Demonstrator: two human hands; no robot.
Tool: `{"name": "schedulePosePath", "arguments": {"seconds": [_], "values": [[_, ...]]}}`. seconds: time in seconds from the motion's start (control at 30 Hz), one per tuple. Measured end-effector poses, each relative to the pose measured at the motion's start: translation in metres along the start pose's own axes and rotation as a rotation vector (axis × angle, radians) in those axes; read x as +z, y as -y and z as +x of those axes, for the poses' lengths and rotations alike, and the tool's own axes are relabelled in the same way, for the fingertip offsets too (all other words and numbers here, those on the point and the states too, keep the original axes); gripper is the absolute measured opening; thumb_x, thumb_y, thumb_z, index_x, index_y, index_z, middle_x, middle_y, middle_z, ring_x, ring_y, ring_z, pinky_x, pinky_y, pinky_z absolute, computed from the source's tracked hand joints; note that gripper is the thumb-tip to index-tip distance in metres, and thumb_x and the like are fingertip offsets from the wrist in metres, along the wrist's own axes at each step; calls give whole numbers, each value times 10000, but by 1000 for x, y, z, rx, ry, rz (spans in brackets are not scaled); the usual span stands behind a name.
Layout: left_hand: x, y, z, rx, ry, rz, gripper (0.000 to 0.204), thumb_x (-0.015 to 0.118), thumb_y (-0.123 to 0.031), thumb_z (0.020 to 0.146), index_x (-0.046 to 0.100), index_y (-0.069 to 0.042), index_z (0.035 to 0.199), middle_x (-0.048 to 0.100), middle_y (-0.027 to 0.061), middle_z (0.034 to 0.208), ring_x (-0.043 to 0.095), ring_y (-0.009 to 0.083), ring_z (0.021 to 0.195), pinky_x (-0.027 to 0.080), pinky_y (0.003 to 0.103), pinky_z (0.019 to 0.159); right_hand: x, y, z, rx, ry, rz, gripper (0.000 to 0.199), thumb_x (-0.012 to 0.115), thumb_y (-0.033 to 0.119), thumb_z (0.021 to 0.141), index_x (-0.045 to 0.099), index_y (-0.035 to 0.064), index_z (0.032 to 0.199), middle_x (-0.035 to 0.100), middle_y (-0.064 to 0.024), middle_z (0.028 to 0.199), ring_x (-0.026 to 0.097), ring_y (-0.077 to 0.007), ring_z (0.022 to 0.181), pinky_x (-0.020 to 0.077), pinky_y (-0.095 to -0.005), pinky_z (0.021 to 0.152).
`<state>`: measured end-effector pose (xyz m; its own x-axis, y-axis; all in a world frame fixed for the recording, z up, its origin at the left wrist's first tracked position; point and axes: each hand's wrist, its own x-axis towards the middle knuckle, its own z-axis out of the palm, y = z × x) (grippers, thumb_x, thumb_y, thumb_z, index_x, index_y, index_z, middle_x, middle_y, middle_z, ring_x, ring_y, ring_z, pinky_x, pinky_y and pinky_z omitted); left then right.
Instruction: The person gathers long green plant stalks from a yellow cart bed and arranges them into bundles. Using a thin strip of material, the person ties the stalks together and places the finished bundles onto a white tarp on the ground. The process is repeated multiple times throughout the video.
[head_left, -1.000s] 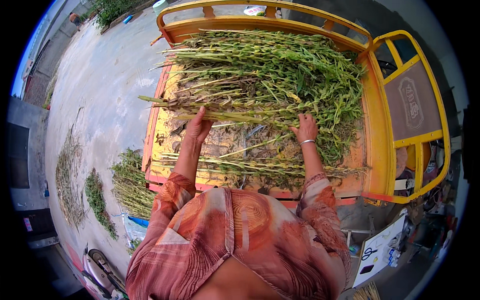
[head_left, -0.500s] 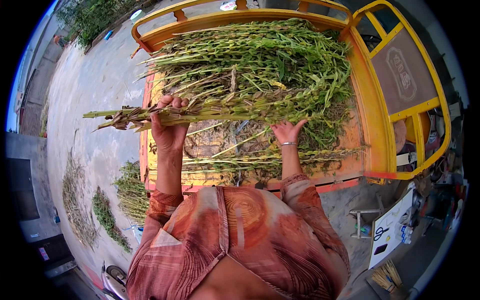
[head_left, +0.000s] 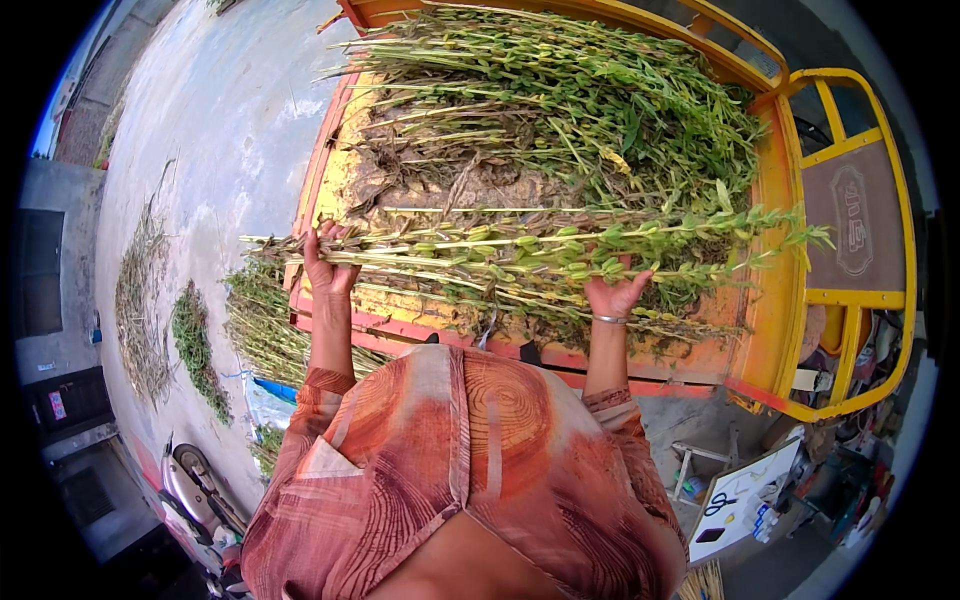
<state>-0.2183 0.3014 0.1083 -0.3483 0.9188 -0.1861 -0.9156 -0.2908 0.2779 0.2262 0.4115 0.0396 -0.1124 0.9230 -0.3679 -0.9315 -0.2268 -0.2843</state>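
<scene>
So both hands are gripping one long bundle of green stalks (head_left: 520,255), left hand (head_left: 328,270) near the cut ends, right hand (head_left: 612,295) under the middle (bracelet on that wrist), held just above the orange cart bed (head_left: 760,330).

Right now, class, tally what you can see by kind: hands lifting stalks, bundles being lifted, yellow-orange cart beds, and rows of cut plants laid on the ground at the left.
Hands: 2, left hand and right hand
Lifted bundle of green stalks: 1
Yellow-orange cart bed: 1
Rows of cut plants on the ground: 3
Total: 7
</scene>
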Motion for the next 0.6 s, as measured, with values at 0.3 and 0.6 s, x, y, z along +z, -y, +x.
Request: {"name": "schedulePosePath", "arguments": {"seconds": [0.3,0.6], "values": [[-148,16,-35,-134,-799,139,215,582,-276,877,562,-63,902,603,90,920,577,300,864,481,536,844,-143,-54,-70,225,-490,48,638,696,448,781,471,138,1291,443,-96,1300,421,-312,1169,336,-521,1019],[-245,-7,15,-152,-855,240,212,612,-264,871,592,-75,964,630,65,992,611,255,876,522,465,814,-165,-78,-100,621,-543,-510,817,591,596,819,293,80,1379,380,-198,1396,506,-336,1164,491,-400,740]]}}
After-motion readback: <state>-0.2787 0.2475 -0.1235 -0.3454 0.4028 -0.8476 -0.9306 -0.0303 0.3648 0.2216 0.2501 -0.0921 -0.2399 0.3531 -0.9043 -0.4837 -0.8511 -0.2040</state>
